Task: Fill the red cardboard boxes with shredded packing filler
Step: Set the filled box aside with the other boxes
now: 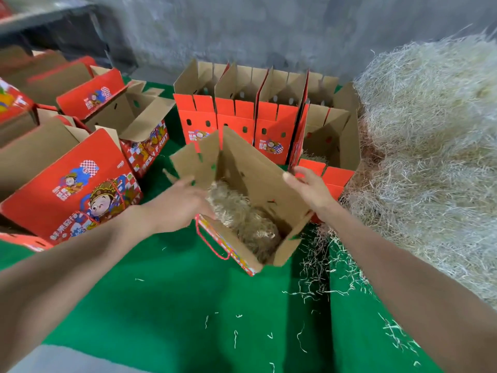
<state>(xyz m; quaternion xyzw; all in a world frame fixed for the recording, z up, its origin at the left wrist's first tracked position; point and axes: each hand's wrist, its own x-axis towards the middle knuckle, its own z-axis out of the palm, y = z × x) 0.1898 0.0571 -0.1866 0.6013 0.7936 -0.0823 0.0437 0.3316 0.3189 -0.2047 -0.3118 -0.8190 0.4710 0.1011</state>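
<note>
An open red cardboard box (250, 179) stands tilted on the green mat in the middle, brown inside, with shredded filler (242, 219) lying in its bottom. My left hand (177, 203) reaches over the box's left flap, fingers spread, blurred, at the filler's edge. My right hand (309, 187) holds the top edge of the box's right wall with curled fingers. A big pale heap of shredded filler (430, 146) fills the right side.
Three upright open red boxes (236, 114) stand in a row behind, and another open box (328, 141) beside the heap. More red boxes (70, 184) lie at the left. Loose strands are scattered on the green mat (188, 305). A grey wall runs behind.
</note>
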